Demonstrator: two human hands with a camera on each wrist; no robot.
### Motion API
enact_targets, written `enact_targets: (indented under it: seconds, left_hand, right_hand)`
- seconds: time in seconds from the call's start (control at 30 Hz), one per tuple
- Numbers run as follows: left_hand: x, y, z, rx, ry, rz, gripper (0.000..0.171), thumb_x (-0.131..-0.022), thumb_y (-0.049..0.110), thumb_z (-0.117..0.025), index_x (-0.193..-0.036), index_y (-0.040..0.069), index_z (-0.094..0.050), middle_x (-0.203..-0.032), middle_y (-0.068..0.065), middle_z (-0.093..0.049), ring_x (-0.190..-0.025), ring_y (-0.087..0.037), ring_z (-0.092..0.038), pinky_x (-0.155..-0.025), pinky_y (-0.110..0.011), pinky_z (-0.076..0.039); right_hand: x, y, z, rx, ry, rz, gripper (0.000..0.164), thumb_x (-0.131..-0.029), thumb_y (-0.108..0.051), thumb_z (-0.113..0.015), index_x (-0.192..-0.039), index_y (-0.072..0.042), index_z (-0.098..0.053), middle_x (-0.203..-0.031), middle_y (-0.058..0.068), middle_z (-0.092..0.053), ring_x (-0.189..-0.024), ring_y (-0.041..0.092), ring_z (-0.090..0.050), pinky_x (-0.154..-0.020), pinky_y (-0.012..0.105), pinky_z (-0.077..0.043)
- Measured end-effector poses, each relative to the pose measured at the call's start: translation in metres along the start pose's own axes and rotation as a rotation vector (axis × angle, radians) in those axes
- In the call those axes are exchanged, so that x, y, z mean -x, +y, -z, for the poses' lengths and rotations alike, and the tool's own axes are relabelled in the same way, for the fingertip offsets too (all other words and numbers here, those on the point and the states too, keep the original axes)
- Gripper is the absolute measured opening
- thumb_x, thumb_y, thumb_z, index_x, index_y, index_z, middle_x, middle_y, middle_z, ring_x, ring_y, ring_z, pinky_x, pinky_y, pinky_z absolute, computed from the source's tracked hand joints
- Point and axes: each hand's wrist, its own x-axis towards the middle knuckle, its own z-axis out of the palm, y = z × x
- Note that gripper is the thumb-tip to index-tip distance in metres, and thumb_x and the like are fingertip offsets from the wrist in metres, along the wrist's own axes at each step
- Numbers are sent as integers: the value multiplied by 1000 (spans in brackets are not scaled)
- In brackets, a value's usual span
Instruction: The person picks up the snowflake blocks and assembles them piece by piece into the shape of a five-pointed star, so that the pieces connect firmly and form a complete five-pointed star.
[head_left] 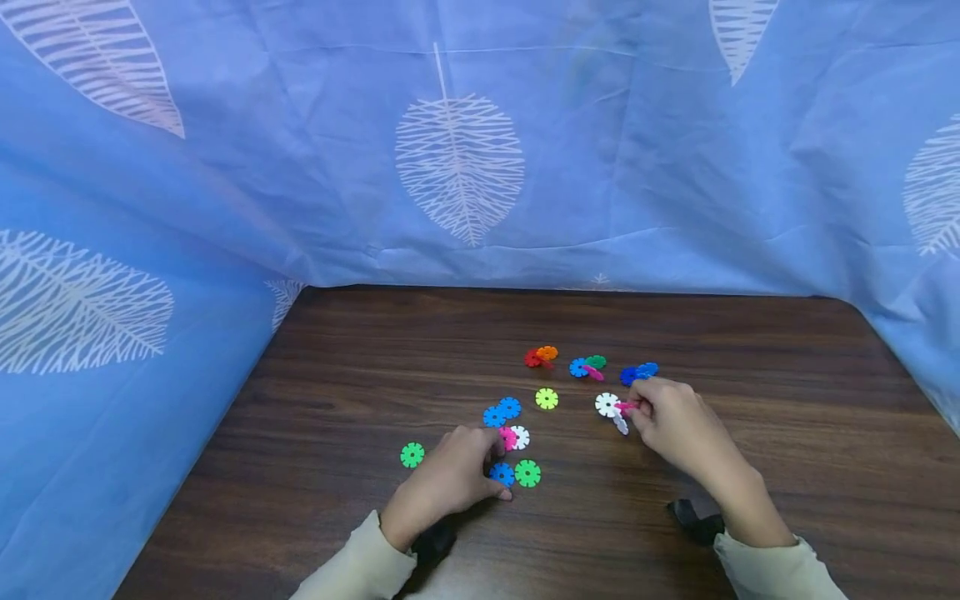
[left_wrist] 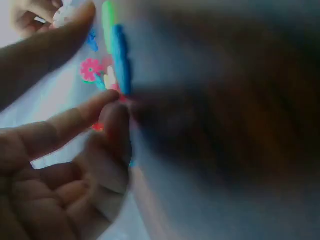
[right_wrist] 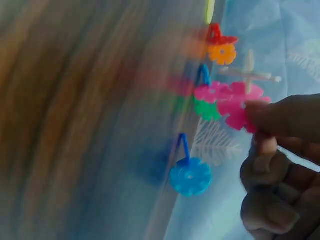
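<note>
My right hand (head_left: pixel 678 421) pinches a pink notched disc (right_wrist: pixel 232 109) between thumb and fingers. White notched discs (head_left: pixel 607 405) are slotted onto that pink one, standing at angles to it. My left hand (head_left: pixel 450 471) reaches over flat discs, its thumb apart from the fingers. Its fingertips are at a pink disc (head_left: pixel 507 438), which lies against a white disc (head_left: pixel 522 437). Close to the left thumb lies a blue disc (head_left: pixel 502 475), partly covered by the hand, with a green disc (head_left: pixel 527 473) beside it.
Behind the hands stand joined clusters: red and orange (head_left: pixel 533 358), blue, green and pink (head_left: pixel 578 367), and blue (head_left: pixel 639 373). Two blue discs (head_left: pixel 501 412), a yellow disc (head_left: pixel 547 399) and another green disc (head_left: pixel 412 454) lie on the wooden table (head_left: pixel 337 358). Blue cloth (head_left: pixel 600 167) hangs behind.
</note>
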Motion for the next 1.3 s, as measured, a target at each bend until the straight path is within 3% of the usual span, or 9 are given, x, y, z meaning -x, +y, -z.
enact_targets:
  seconds: [0.23, 0.47, 0.67, 0.8, 0.87, 0.93, 1.03, 1.1, 1.3]
  left_hand:
    - [-2, 2, -7, -13, 8, 26, 31, -79, 14, -92, -86, 12, -62, -76, 7, -57, -67, -8, -51, -59, -25, -47]
    - [-2, -4, -5, 55, -3, 6, 32, -82, 8, -89, -86, 12, -58, -77, 5, -56, -67, -8, -49, -60, -24, -45]
    - [2, -7, 13, 109, 13, -46, 26, -88, -4, -80, -84, 10, -58, -72, 5, -56, -64, -9, -49, -58, -25, -45]
    - [3, -9, 24, 136, 67, -65, 19, -92, -1, -76, -87, 12, -63, -74, 6, -61, -66, -9, -54, -59, -27, -47]
    - [3, -10, 29, 194, 74, -78, 15, -94, 0, -74, -89, 11, -66, -77, 5, -63, -66, -11, -58, -60, -27, -49]
    - [3, -10, 31, 313, 61, -88, 8, -96, 1, -72, -93, 7, -68, -80, 0, -65, -67, -15, -64, -61, -27, -54]
    - [2, -9, 32, 537, 25, -80, 3, -97, 0, -70, -100, 1, -70, -86, -8, -65, -69, -25, -71, -64, -38, -62]
    - [2, -9, 33, 657, 14, -67, 8, -97, -1, -70, -105, -4, -70, -87, -12, -65, -70, -27, -73, -65, -45, -64]
    - [2, -11, 37, 758, 31, -51, 11, -97, -3, -69, -105, -9, -73, -82, -13, -71, -66, -19, -72, -72, -57, -61]
  right_hand:
    - [2, 14, 0, 48, -72, -96, 16, -88, 5, -74, -82, -6, -65, -66, -1, -49, -56, 13, -44, -46, 25, -35]
    - [1, 12, 6, 38, -125, -118, 11, -88, 6, -74, -96, 2, -67, -70, 1, -52, -59, 14, -45, -48, 27, -36]
    - [3, -26, 12, 34, -138, -63, 16, -92, -1, -76, -102, 2, -65, -71, 0, -55, -54, 10, -47, -44, 24, -41]
    - [1, -62, -9, -99, -276, 63, 17, -92, -10, -80, -98, -6, -64, -67, -6, -53, -54, 4, -45, -46, 22, -40]
    - [-3, -78, -24, -157, -375, 115, 21, -91, -12, -81, -96, -9, -62, -66, -8, -50, -54, 4, -43, -47, 23, -38]
    - [-6, -89, -39, -151, -435, 142, 26, -88, -13, -84, -101, -9, -63, -71, -6, -57, -58, 4, -47, -50, 24, -41]
    - [-11, -97, -55, -114, -464, 130, 37, -84, -9, -87, -114, -7, -66, -80, -5, -63, -61, 8, -50, -53, 27, -44]
    - [-13, -97, -61, -114, -476, 102, 40, -83, -5, -87, -117, -6, -66, -83, -3, -65, -63, 11, -52, -56, 30, -47]
    - [-19, -88, -61, -194, -498, 45, 27, -86, -11, -85, -87, -12, -58, -70, -5, -51, -61, 9, -43, -54, 26, -37]
